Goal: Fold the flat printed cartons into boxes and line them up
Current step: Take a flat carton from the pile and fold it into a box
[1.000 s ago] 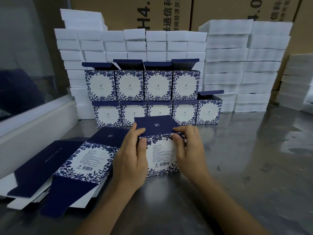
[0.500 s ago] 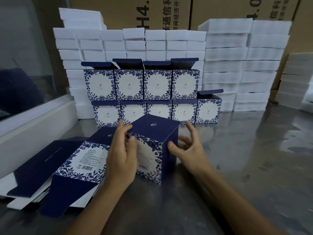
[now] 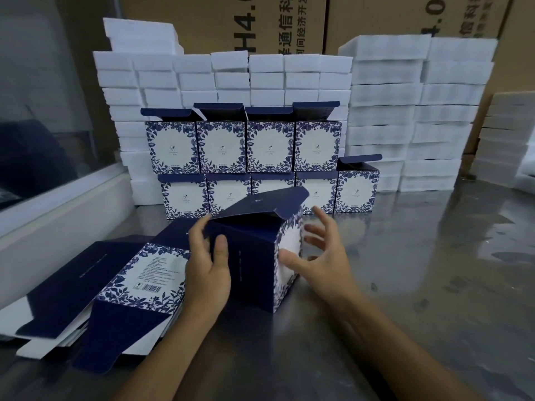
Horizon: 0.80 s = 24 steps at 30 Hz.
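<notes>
Box in hand: the folded box (image 3: 260, 256) stands on the tabletop (image 3: 434, 285) in front of the person, turned corner-on, its navy lid flap (image 3: 260, 202) lifted and not tucked.
Left hand: the left hand (image 3: 207, 270) holds the box's near left side, thumb on the navy panel, fingers reaching to the top edge under the flap.
Right hand: the right hand (image 3: 315, 256) is spread wide by the printed face; only the thumb seems to touch it, and blur hides the rest.
Finished rows: the finished boxes (image 3: 246, 146) are stacked two high behind, lids up; the lower row's end box (image 3: 356, 188) has room to its right.
Flat cartons: the pile of flat cartons (image 3: 115, 285) lies at the left, just beside the left hand.
Backdrop: white foam blocks (image 3: 405, 111) stacked behind.
Risk: with one hand gripping, the box could swivel or tip as it is moved; the raised flap might snag a neighbour's lid, and a nudge could upset the upper row.
</notes>
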{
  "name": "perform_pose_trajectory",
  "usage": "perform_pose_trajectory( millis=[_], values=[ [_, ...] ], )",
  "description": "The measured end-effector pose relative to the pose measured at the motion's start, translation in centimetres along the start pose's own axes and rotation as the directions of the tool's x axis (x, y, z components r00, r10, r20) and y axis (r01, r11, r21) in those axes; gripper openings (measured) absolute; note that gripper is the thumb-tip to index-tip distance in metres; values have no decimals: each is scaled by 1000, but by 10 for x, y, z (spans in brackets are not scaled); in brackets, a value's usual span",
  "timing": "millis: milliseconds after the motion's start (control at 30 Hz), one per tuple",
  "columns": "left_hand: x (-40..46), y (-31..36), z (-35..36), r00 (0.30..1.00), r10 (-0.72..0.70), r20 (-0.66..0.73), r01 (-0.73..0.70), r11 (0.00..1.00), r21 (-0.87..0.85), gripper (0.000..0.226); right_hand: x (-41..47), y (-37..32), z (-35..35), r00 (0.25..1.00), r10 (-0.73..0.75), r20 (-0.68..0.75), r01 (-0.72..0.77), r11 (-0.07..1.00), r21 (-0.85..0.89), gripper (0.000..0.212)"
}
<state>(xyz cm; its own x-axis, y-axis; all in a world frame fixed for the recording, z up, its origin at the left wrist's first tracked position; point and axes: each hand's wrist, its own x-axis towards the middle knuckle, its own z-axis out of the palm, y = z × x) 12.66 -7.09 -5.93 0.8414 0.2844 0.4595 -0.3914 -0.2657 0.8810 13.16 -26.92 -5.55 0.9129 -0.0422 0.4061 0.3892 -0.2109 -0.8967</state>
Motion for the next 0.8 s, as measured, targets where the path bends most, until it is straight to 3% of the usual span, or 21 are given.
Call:
perform_pose_trajectory(
  millis=[67,167,367,433,533,667,800],
  values=[
    [-2,3,1,999,1,37,-2,1000,28,47,-1,-1,0,1000,-17,20,17,1000,5,125],
    [-6,6,5,996,-5,87,-7,991,136,57,-2,-2,4,999,-37,-14,36,997,-66,119],
    [-4,8,4,997,-57,-53,60,997,47,51,-6,-13,4,990,-136,-21,136,990,-32,132],
    [-4,15,0,996,-10,-90,5,998,-58,62,-9,-24,4,986,-167,-28,167,986,-25,123],
    [-7,27,-1,985,151,-78,-157,985,-76,65,-11,-36,6,951,-304,-51,299,949,-98,91],
    [-12,32,4,932,361,-23,-357,929,100,40,-13,-41,12,922,-378,-86,361,918,-164,55],
    [-12,27,6,912,409,19,-404,892,205,33,-12,-37,13,910,-396,-123,356,898,-258,35]
  ],
)
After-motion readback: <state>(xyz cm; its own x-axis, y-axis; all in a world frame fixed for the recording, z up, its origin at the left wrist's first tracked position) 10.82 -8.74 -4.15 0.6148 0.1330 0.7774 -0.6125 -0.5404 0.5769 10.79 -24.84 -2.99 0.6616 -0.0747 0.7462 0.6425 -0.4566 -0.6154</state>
